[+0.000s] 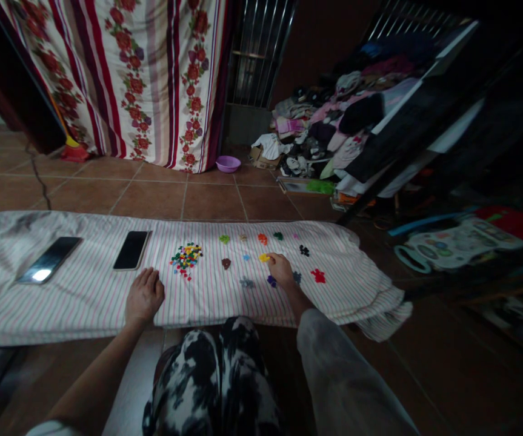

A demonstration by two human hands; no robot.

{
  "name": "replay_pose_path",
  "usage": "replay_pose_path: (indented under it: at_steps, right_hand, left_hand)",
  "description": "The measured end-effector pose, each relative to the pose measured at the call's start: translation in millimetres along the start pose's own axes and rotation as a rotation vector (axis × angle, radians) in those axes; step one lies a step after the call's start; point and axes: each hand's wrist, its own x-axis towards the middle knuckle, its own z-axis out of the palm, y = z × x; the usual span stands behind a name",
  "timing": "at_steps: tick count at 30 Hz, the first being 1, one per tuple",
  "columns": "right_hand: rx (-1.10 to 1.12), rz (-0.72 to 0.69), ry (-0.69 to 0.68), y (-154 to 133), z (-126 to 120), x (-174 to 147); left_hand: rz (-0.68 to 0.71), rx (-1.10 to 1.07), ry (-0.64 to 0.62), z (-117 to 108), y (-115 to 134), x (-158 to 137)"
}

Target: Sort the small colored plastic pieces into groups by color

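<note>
My right hand (281, 270) reaches over the striped cloth, thumb and forefinger pinched at a cluster of small yellow pieces (263, 257); a yellow piece seems to be between the fingertips. Beneath and beside this hand are purple pieces (271, 281) and dark grey pieces (296, 277), partly hidden. My left hand (145, 295) rests palm down near the front edge, fingers loosely bent, holding nothing. To its right lies a mixed heap of tiny coloured pieces (187, 258). Around the yellow cluster sit brown (226, 263), light blue (246, 257), grey (246, 282) and orange pieces (262, 239).
Two phones, one black (131, 250) and one reflecting light (49, 260), lie on the striped cloth (93, 303). Farther right are black (304, 250) and red pieces (318, 276). Beyond stand a purple basin (228, 163), a curtain (156, 79) and piled clothes (320, 127).
</note>
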Motion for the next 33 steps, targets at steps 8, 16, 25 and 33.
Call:
replay_pose_path:
  at_steps: [8,16,25,33]
  right_hand:
    - [0.053,0.004,0.021,-2.8,-0.9,1.3]
    - [0.157,0.026,0.031,-0.2,2.7,1.6]
    - [0.14,0.01,0.119,3.7,9.1,3.0]
    - [0.193,-0.018,0.155,3.2,10.6,3.4]
  left_hand:
    - [0.027,0.021,0.009,-1.3,-0.2,0.3]
    - [0.03,0.029,0.007,-2.4,0.2,0.3]
    - [0.061,0.07,0.002,-2.6,-0.9,0.5]
    - [0.049,0.082,0.021,-0.7,-0.7,-0.6]
